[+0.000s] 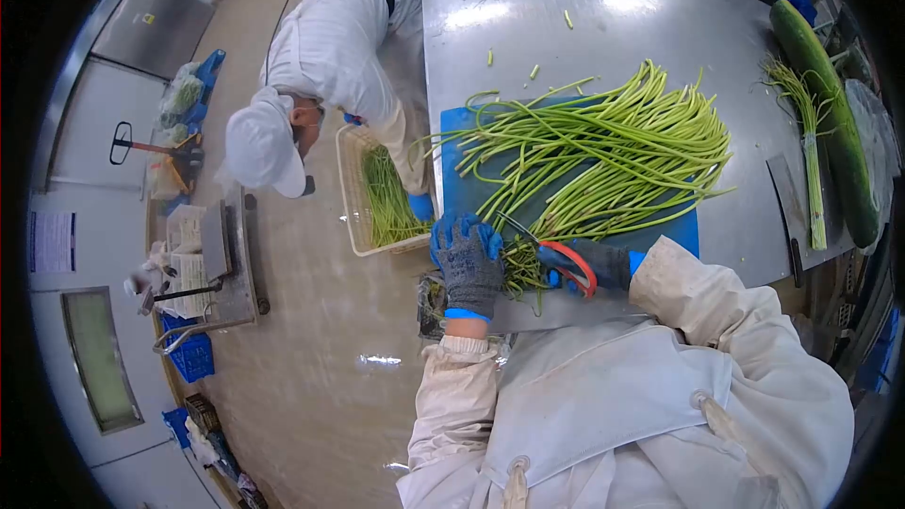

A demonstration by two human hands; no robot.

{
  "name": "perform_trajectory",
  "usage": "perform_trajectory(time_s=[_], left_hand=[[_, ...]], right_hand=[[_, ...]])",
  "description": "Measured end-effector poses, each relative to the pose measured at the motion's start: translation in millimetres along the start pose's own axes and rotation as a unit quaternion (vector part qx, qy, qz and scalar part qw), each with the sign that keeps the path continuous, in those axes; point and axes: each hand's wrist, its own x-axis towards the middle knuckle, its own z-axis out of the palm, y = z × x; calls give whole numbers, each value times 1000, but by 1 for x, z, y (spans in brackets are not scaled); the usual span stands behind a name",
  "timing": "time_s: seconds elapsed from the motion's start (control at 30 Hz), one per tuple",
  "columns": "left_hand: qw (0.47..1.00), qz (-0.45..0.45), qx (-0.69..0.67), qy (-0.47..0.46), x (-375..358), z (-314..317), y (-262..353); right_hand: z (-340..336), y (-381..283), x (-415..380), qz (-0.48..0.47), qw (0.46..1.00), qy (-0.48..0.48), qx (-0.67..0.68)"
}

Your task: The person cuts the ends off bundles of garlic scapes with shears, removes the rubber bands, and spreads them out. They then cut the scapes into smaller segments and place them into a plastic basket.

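A large heap of long, thin green stalks (603, 151) lies across a blue cutting board (453, 174) on the metal table. My left hand (468, 264), in a grey glove over a blue one, is closed round stalk ends at the board's near left corner. Gloved the same way, my right hand (603, 262) grips red-handled scissors (575, 264). Their blades point up and left among the stalks, close to my left fingers. Trimmed, leafy-looking ends (524, 267) bunch between my hands at the table's edge.
Left of the table, a co-worker (335, 57) bends over a cream crate (354, 198) of green stalks. On the table's right lie a knife (785, 207), a tied stalk bunch (813, 170) and a long green gourd (830, 118). A cart (240, 273) stands farther left.
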Motion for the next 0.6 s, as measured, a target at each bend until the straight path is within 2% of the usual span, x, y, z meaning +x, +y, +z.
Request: perform_trajectory(time_s=[0.03,0.07,0.1,0.13,0.2,0.23,0.27,0.33,0.4,0.43,0.5,0.53,0.57,0.6], left_hand=[[1000,-2,1,-1,-2,-2,-2],[1000,-9,-15,7,-3,-3,-5],[999,-16,-32,16,-6,-5,-8],[999,-18,-32,16,-11,-8,-16],[997,-69,42,22,-27,-21,-38],[997,-69,42,21,-35,-27,-44],[991,-94,91,10,-43,-35,-47],[982,-122,141,0,-48,-39,-47],[996,-74,26,41,-45,-34,-43],[996,-77,27,43,-40,-32,-39],[999,-8,2,-41,-29,-28,-30],[999,-11,2,-39,-24,-22,-30],[999,6,2,-54,-20,-14,-31],[997,25,2,-69,-18,-9,-33]], right_hand=[[-4,15,11,-223,960,62,-157],[-6,23,17,-428,843,120,-301],[-3,9,2,-240,956,77,-153],[-4,0,-9,-239,956,76,-153],[-9,-8,-24,-67,992,-8,-103],[-11,2,-19,-31,999,-18,-30],[-8,-6,-24,-30,999,-19,-29],[0,-29,-38,62,997,-29,29],[-1,-20,-22,40,998,-47,30],[-4,-13,-11,16,997,-62,33],[-13,7,27,-19,995,-75,61],[-18,10,38,-55,991,-86,90],[-8,-17,29,-46,974,-102,198],[-6,-32,32,-46,974,-103,195]])
